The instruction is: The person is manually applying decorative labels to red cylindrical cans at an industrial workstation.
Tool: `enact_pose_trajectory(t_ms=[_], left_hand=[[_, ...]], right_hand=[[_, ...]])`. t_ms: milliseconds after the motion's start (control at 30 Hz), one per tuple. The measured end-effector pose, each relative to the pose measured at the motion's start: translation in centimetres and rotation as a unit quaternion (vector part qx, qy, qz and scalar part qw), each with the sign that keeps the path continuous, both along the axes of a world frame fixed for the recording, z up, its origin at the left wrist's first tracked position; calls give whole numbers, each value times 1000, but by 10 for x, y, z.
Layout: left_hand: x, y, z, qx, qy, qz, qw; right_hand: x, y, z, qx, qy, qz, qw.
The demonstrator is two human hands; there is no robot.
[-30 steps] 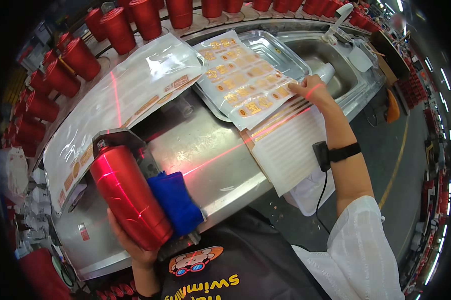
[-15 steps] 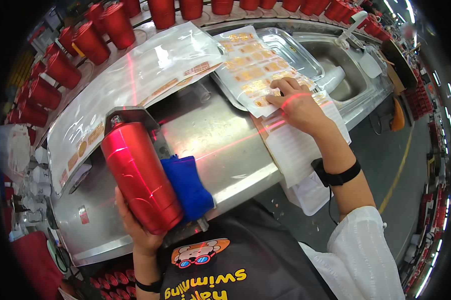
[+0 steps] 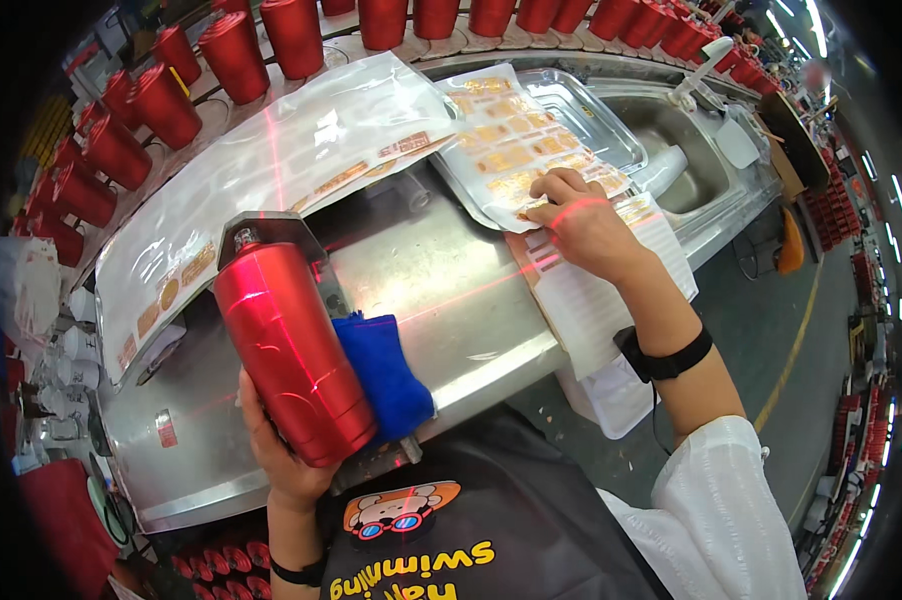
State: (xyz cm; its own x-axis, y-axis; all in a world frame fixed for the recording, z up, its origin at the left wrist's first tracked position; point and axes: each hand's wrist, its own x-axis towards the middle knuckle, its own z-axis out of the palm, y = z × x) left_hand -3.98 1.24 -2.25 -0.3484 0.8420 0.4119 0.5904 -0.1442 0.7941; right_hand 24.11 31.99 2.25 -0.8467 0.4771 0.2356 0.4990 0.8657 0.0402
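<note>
A red metallic tumbler (image 3: 289, 350) lies tilted on a metal holder (image 3: 304, 232), its narrow end against the bracket. My left hand (image 3: 291, 465) is closed around the tumbler's near end, with the thumb side and some fingers hidden beneath it. Beside the tumbler lies a folded blue cloth (image 3: 386, 370). To the right, my right hand (image 3: 586, 225) has its fingers bent and pinched at the near corner of a sheet of gold decals (image 3: 496, 130). The fingertips are partly hidden. Under that forearm lies a white ribbed paper stack (image 3: 596, 310).
A large clear-covered decal sheet (image 3: 301, 140) spans the steel table's (image 3: 441, 250) far side. Behind it, several red tumblers (image 3: 296, 35) stand on a curved conveyor. A steel tray (image 3: 581, 110) and a sink (image 3: 686, 150) with a faucet are at the right.
The view has shifted slightly, and the tumblers on the conveyor have changed position. My right hand stays at the decal sheet's corner, its fingers a little more bent. My left hand keeps hold of the tumbler.
</note>
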Motion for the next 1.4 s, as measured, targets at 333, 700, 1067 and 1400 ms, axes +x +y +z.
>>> enact_pose_trajectory(t_ms=[333, 700, 1067, 1400], left_hand=[[0, 2, 1, -11, 31, 6, 999], [0, -2, 0, -20, 45, 39, 998], [3, -1, -2, -17, 6, 56, 998], [-17, -15, -16, -57, 150, 105, 982]], right_hand=[[6, 8, 0, 26, 10, -4, 1000], [1, -2, 1, -17, 22, -1, 1000], [29, 6, 23, -141, 8, 6, 990], [144, 88, 81, -313, 65, -212, 924]])
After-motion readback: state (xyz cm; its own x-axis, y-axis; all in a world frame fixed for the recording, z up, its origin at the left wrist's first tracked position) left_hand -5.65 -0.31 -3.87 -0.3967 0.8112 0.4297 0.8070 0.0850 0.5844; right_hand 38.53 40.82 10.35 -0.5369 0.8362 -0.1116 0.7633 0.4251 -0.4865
